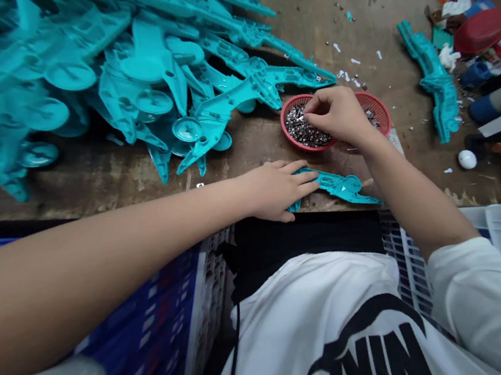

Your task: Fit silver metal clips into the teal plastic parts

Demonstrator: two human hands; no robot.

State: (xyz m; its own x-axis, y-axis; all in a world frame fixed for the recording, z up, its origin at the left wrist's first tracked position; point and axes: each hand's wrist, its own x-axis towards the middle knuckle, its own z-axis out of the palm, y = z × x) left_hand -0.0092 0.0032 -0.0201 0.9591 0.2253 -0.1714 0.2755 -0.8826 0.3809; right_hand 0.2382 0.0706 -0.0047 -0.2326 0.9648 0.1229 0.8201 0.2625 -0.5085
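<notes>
My left hand (pixel 282 189) lies flat with its fingers spread over a turquoise plastic part (pixel 340 184) at the table's front edge. The palm and fingers hide the left end of that part. Above it, my right hand (pixel 338 113) is over a red plastic basket (pixel 288 134) filled with small shiny metal pieces (pixel 305 125). Thumb and forefinger are pinched together at the metal pieces; whatever is between them is too small to make out. Behind the right wrist a second red basket (pixel 378 110) shows, also with metal pieces in it.
A large heap of turquoise plastic parts (pixel 144 58) covers the table's left and back. One more turquoise part (pixel 433 79) lies to the right, near a white ball (pixel 467 159) and assorted clutter. A blue crate (pixel 151 342) and a white crate (pixel 498 224) stand below the edge.
</notes>
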